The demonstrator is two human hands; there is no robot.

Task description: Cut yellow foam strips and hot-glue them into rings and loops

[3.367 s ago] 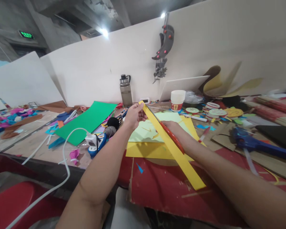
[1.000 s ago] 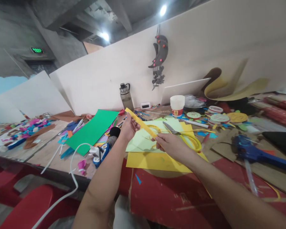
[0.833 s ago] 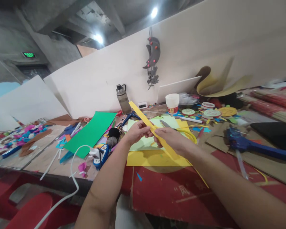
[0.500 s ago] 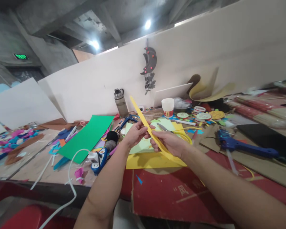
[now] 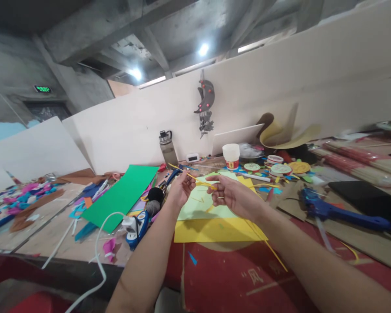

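My left hand (image 5: 181,189) is closed, pinching a thin yellow strip (image 5: 198,180) that sticks out past the fingers toward the upper left. My right hand (image 5: 233,193) is closed on the same strip at its other side, thumb and fingers pressed together. The strip appears edge-on, and a long yellow tail (image 5: 276,255) comes out below my right forearm. Both hands hover above pale green sheets (image 5: 195,211), which lie over a yellow sheet (image 5: 195,232). Parts of the strip are hidden behind the fingers of my right hand.
A large green sheet (image 5: 120,198) and a power strip (image 5: 138,230) with a white cable (image 5: 99,261) lie left. A bottle (image 5: 168,150) and a paper cup (image 5: 231,156) stand behind. At right are a blue glue gun (image 5: 342,213) and a black flat object (image 5: 368,195).
The yellow strip has turned from showing its broad face, tilted steeply, to lying nearly edge-on and lower. My hands have shifted a little apart. The camera view has tipped slightly upward.
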